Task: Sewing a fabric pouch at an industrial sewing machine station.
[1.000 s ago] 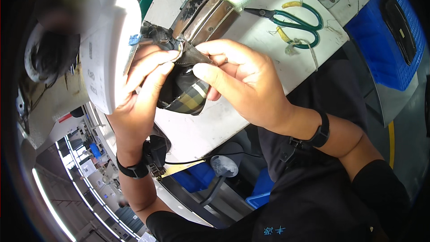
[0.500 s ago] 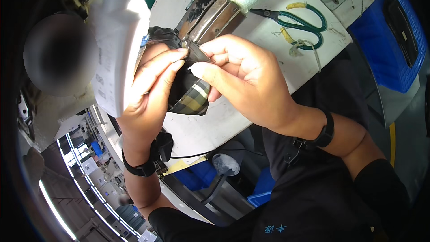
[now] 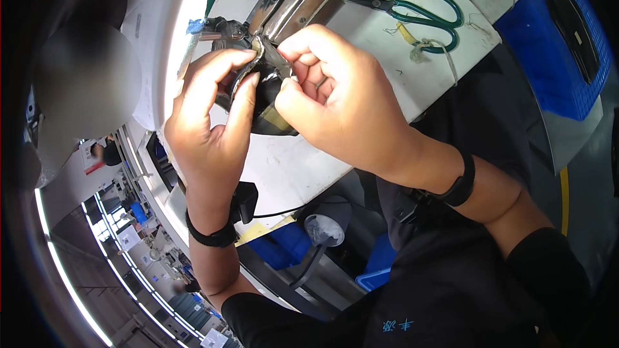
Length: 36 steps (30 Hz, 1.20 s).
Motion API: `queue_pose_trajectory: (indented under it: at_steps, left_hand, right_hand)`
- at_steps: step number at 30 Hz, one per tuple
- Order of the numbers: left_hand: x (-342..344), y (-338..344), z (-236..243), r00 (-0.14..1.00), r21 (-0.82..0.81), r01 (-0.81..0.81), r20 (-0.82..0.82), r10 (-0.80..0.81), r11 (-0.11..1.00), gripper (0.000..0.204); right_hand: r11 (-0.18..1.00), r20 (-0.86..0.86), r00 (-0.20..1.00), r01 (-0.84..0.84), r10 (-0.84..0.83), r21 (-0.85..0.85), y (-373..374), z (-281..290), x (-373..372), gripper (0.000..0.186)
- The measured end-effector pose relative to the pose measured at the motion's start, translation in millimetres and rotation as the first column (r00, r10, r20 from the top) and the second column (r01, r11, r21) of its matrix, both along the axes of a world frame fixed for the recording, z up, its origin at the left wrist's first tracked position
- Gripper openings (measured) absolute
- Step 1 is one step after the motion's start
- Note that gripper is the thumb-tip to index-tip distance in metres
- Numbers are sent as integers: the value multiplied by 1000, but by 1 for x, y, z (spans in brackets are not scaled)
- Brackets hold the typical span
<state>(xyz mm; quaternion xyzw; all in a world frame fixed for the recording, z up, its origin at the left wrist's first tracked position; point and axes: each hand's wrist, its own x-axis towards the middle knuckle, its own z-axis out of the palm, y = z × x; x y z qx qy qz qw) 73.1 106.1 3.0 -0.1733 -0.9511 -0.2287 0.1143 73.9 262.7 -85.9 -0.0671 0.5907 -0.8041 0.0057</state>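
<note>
Near the middle, both hands work on a black piece of material [image 3: 265, 98] with a yellowish plaid patch [image 3: 276, 120] on its lower part. My left hand [image 3: 209, 113] pinches its raised left edge between thumb and forefinger. From the other side, my right hand [image 3: 351, 96] is closed, with thumb and curled fingers gripping a dark flap of the same piece. The piece sits right beside a worn brown metal block [image 3: 303, 6] of what looks like a sewing machine. Its far underside is hidden by the hands.
Green-handled scissors [image 3: 385, 4] with yellow wrapping lie on the white tabletop [image 3: 296, 174], right of the machine. A blue crate [image 3: 516, 42] holding dark pieces stands at the far right. A bright white lamp-like housing [image 3: 155, 45] is close by my left hand.
The view has shifted, so the table things sit higher. The black piece is tilted differently: its left edge is now raised and less of the plaid shows. Both hands keep their hold.
</note>
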Motion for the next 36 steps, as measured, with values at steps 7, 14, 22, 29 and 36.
queue_pose_trajectory:
  at_steps: [7, 14, 22, 29, 36]
  left_hand:
    - [13, 0, -14, 990, 66, -87, -105, 94, 994, 33]
    - [11, -2, 1, 985, -130, 52, -158, -73, 990, 27]
    - [7, 8, 8, 959, -265, 17, -269, -91, 964, 20]
    - [9, 6, -2, 962, -205, -192, -235, 142, 960, 17]
    - [7, 4, -10, 957, -133, -209, -229, 176, 969, 18]
  right_hand:
    - [954, -203, 977, 122, -66, 275, 5, 5, -6, 18]
    - [936, -97, 992, -40, 79, 349, 23, 19, -14, 21]
    - [916, 243, 896, -397, 373, 56, 24, 13, -30, 38]
    - [928, 55, 976, -219, 212, 301, 20, 8, -23, 42]
    - [961, -133, 991, 36, 1, 274, 19, 8, -14, 25]
